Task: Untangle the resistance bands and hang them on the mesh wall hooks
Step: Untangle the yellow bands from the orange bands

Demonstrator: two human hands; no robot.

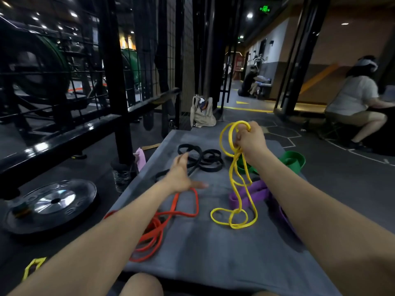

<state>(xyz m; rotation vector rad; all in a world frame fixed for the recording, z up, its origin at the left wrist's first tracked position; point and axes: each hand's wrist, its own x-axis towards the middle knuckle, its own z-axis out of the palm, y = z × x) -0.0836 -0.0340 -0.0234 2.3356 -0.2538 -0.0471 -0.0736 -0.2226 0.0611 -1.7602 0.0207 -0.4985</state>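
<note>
- The grey mat (pixel 213 248) is spread on the floor beside the mesh wall (pixel 186 60), seemingly so the bands can be sorted within reach of it; no hooks can be made out.
- The orange band (pixel 158 221), black band (pixel 201 159), purple band (pixel 250 193) and green band (pixel 292 159) are laid apart on the mat, each awaiting its turn.
- The yellow band (pixel 237 184) is lifted by its upper loops, its lower coils resting on the mat, presumably so that the tangles hang open.
- It is gripped by the right hand (pixel 251 142), fingers curled round the gathered strands.
- The left hand (pixel 181 174) is held over the mat with fingers spread, nothing being held.
</note>
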